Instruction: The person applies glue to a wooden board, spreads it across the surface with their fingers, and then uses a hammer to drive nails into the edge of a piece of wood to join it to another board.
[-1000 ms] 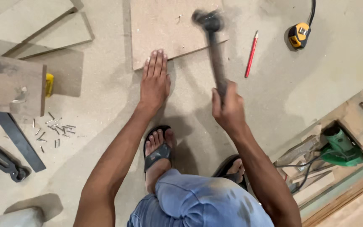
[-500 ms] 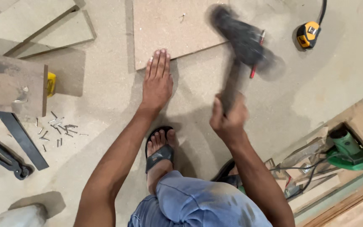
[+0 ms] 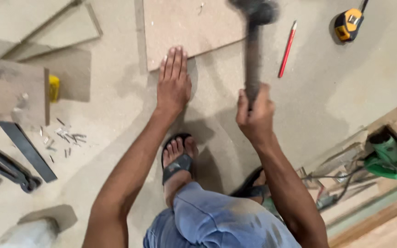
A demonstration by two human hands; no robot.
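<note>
Hammer (image 3: 253,50) head is motion-blurred and partly cut off at the top edge; you can't make out its face or what sits under it. Top of the board panel (image 3: 189,27) is out of frame too. Your right foot is mostly hidden behind your right forearm and knee; only a bit of sandal shows.

Your right hand (image 3: 255,115) is fisted around the lower end of the hammer handle, fingers fully wrapped, shaft running straight up from the fist toward the panel's right corner. Hammer head sits over that panel's right edge, well above your knuckles.

Your left hand (image 3: 173,82) lies flat, fingers straight and together, holding nothing; fingertips overlap the panel's lower edge, palm on the sheet below.

Around that: red pencil (image 3: 287,48) just right of the handle, yellow-and-black tape measure (image 3: 348,24) top right, green power tool (image 3: 389,156) with cables at right edge. Left side: loose nails (image 3: 63,138) scattered, dark pincers (image 3: 5,167), a flat dark bar (image 3: 26,149), small yellow item (image 3: 53,88) at the edge of a wood block (image 3: 10,98). No readable labels.
</note>
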